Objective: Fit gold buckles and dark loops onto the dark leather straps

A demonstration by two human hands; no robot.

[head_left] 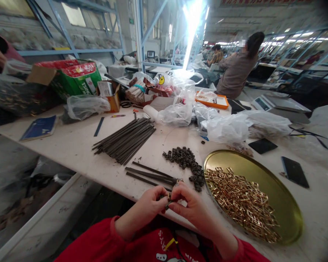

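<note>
Close together at the table's front edge, my left hand (152, 202) and my right hand (186, 201) pinch one small piece between their fingertips. It looks like a gold buckle (168, 197) with a dark strip, mostly hidden by the fingers. Just beyond the hands lie a few dark strips (150, 175), with another gold buckle (179, 180) at their right end. A heap of small dark loops (183, 158) sits farther back. To the right, a round gold tray (285, 203) holds many gold buckles (243, 200). A bundle of long dark strips (125, 140) rests at the left.
Plastic bags (226, 125) line the back of the table (79, 145). A blue booklet (39, 128) is at the left, near a green package (78, 80). Two dark phones (295, 171) lie beyond the tray. A person (236, 69) sits farther back.
</note>
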